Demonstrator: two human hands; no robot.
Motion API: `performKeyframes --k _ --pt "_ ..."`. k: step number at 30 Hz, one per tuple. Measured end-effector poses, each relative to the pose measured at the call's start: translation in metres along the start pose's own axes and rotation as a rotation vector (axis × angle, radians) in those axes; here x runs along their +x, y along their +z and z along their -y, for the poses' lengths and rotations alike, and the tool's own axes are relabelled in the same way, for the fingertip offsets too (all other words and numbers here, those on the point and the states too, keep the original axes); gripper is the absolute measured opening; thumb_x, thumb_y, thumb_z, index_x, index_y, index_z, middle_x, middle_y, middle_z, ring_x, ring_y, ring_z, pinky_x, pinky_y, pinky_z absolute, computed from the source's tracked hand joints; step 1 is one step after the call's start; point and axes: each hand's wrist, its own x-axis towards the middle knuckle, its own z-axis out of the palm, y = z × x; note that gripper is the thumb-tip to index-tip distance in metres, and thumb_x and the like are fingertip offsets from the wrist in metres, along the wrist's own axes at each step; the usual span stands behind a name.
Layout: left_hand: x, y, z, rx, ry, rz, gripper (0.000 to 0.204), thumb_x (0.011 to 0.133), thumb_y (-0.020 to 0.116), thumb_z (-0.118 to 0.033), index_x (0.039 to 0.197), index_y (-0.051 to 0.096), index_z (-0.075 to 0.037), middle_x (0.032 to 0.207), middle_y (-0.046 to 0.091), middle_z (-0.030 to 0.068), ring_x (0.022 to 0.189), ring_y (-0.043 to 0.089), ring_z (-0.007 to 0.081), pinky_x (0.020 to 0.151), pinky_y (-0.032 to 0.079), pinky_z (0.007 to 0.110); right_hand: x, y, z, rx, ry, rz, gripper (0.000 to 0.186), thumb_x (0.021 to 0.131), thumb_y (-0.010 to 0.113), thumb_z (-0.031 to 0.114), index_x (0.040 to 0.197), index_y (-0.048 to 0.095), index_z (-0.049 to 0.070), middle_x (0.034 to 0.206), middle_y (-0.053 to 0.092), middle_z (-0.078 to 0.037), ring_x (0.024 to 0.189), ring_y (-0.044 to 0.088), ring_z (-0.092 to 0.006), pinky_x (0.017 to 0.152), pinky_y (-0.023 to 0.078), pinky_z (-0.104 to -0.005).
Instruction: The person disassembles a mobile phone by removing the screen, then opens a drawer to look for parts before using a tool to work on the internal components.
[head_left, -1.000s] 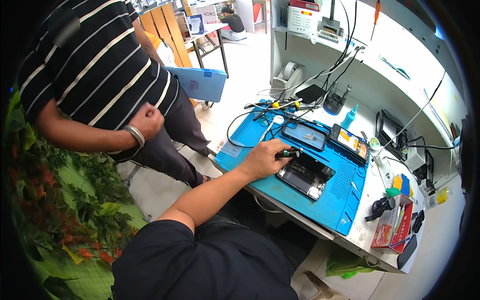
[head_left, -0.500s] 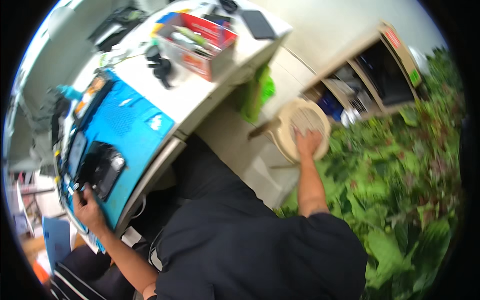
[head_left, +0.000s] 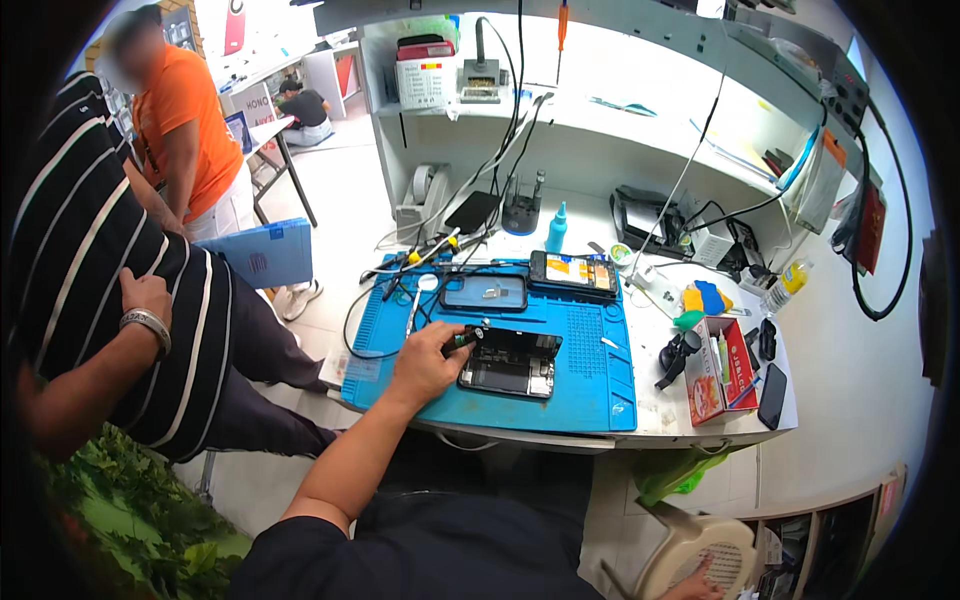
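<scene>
My left hand (head_left: 428, 365) is closed on a small black cylindrical tool (head_left: 463, 338), over a disassembled phone (head_left: 505, 370) with a lifted dark panel and exposed innards. The phone lies on a blue repair mat (head_left: 590, 400). Behind it are a phone shell (head_left: 472, 292) and another opened phone (head_left: 572, 274). At the lower right, my right hand (head_left: 697, 582) rests on the beige plastic stool (head_left: 728, 540) with fingers apart, partly cut off by the picture's edge.
Cables, a turquoise bottle (head_left: 556, 232), a red-and-white box (head_left: 712, 395) and a dark phone (head_left: 772, 398) sit on the bench. A shelf (head_left: 600, 130) stands behind. Close left are a striped-shirted person (head_left: 110, 300) and an orange-shirted person (head_left: 190, 130); green foliage (head_left: 130, 510) lies below.
My view swung toward the stool and foliage, then back to the bench. The orange-shirted person now shows. My left hand keeps the tool by the phone; my right hand stays on the stool.
</scene>
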Motion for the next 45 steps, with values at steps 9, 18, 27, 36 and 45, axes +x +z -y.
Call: performKeyframes --k 9,18,27,36,45 --pt "0.002 0.022 0.017 -0.007 -0.014 0.034 0.031 0.093 0.081 -0.013 0.121 0.077 -0.001 0.113 0.078 0.0207 0.103 0.077 0.0368 0.091 0.06 0.045 0.117 -0.077 0.024 -0.068 0.023 -0.134 0.069 0.069 0.099 0.064 0.081 0.081 -0.002 0.117 0.073 -0.014 0.123 0.058 -0.044 0.107 0.047 -0.0574" --pt "0.002 0.014 0.004 -0.116 -0.044 0.118 0.024 0.1 0.079 -0.009 0.119 0.076 0.005 0.094 0.075 0.0114 0.075 0.067 0.0173 0.071 0.054 0.035 0.152 -0.172 0.056 -0.138 -0.044 -0.394 0.062 0.067 0.1 0.062 0.075 0.081 0.004 0.121 0.069 -0.012 0.127 0.053 -0.0417 0.109 0.045 -0.0587" --pt "0.006 0.013 0.0 -0.138 -0.057 0.073 0.028 0.097 0.081 -0.014 0.118 0.076 0.004 0.1 0.076 0.0154 0.079 0.073 0.024 0.075 0.058 0.037 0.228 -0.262 0.108 -0.163 -0.101 -0.901 0.057 0.064 0.102 0.064 0.068 0.077 0.013 0.11 0.073 -0.007 0.113 0.062 -0.037 0.096 0.05 -0.0533" --pt "0.002 0.006 -0.002 -0.077 -0.066 0.06 0.024 0.092 0.081 -0.015 0.113 0.078 -0.002 0.1 0.076 0.0179 0.087 0.075 0.0379 0.078 0.058 0.046 0.413 -0.294 0.188 0.254 -0.46 -1.29 0.057 0.065 0.098 0.061 0.077 0.072 0.011 0.111 0.074 -0.009 0.102 0.07 -0.0329 0.087 0.055 -0.0483" --pt "0.0 0.008 -0.003 -0.121 -0.05 0.029 0.025 0.09 0.082 -0.016 0.112 0.08 -0.006 0.102 0.076 0.0168 0.09 0.075 0.0404 0.077 0.058 0.047 0.511 -0.341 0.413 0.586 -0.748 -0.956 0.048 0.074 0.09 0.048 0.095 0.068 0.01 0.115 0.075 -0.01 0.104 0.071 -0.0302 0.089 0.057 -0.0454"
